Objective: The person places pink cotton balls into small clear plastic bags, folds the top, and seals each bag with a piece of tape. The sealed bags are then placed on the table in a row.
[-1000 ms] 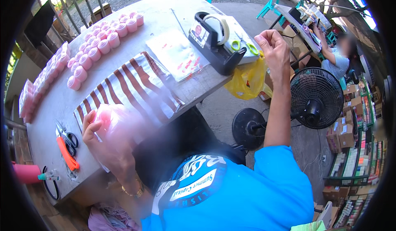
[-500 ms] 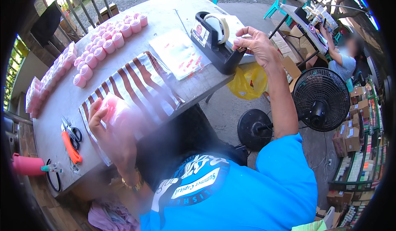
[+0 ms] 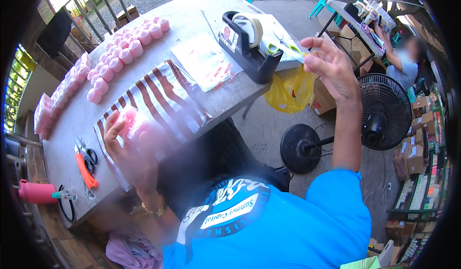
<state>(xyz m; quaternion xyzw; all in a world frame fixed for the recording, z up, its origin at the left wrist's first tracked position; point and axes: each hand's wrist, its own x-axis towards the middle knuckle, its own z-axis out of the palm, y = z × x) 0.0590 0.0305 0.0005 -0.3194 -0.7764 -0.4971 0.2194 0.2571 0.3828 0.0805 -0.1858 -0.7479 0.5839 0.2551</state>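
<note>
Because the pink, rounded, plastic-wrapped bundle (image 3: 131, 120) cupped by the left hand (image 3: 124, 146) at nine o'clock seems light and slippery, its sides are best gripped; the half-curled right hand's (image 3: 335, 72) pinch cannot be told.

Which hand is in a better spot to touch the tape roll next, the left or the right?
Probably the right hand: it is raised near the tape roll in its black dispenser. The left hand is farther off, by the striped sheet, and already holds a pink thing.
</note>
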